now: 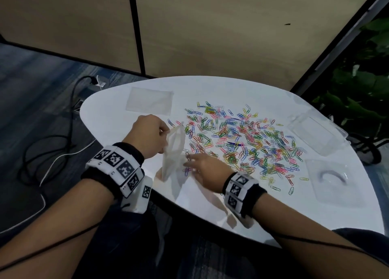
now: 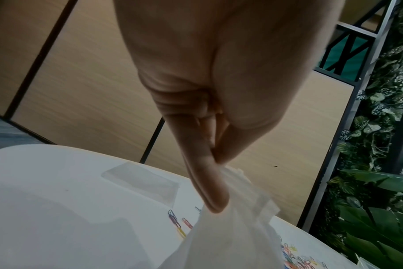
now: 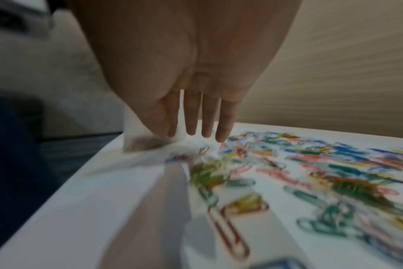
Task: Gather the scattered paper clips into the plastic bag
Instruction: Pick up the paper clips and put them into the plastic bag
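Many coloured paper clips (image 1: pixel 242 140) lie scattered over the middle and right of the white table (image 1: pixel 109 118). My left hand (image 1: pixel 148 134) pinches the top edge of a clear plastic bag (image 1: pixel 173 152) between thumb and fingers and holds it upright near the table's front left; the pinch (image 2: pixel 219 182) shows close up in the left wrist view. My right hand (image 1: pixel 200 168) lies low over the table beside the bag, fingers (image 3: pixel 191 118) straight and pointing at the bag's lower part, among a few clips (image 1: pixel 188 158). The right wrist view is blurred.
A second flat clear bag (image 1: pixel 149 100) lies at the table's back left. Two clear plastic tray pieces (image 1: pixel 315 133) (image 1: pixel 330 179) sit at the right edge. Cables (image 1: pixel 71 114) run over the floor on the left. Plants (image 1: pixel 362 85) stand at the right.
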A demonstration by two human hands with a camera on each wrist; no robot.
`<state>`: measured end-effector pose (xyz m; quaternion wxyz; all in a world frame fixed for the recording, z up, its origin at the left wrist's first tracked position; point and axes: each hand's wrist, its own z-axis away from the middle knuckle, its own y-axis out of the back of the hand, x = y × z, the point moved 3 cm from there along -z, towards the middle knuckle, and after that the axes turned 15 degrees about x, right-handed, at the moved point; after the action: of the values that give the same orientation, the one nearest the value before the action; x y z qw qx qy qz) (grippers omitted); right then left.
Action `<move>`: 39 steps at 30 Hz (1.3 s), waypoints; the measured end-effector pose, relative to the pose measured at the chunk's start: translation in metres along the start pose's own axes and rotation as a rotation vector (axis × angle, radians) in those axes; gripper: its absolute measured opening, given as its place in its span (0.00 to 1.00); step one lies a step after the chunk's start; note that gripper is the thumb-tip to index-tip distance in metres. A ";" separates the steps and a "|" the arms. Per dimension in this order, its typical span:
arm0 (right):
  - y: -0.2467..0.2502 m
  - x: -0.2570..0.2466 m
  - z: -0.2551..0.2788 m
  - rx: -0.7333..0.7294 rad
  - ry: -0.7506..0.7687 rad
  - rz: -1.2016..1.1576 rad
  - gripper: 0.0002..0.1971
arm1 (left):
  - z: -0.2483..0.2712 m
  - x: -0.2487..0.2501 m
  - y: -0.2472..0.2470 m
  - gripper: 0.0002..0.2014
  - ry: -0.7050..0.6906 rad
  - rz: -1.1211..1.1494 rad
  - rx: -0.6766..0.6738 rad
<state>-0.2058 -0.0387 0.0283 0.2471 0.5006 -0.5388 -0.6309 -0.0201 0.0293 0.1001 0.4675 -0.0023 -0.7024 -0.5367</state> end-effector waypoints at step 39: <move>0.043 -0.003 -0.006 0.349 -0.383 -0.397 0.09 | 0.024 0.035 -0.039 0.09 -0.101 -0.008 -0.161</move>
<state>-0.2092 -0.0514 0.0698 -0.0762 0.5031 -0.5674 -0.6474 -0.0749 0.0133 0.0946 0.4277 -0.0643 -0.6797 -0.5923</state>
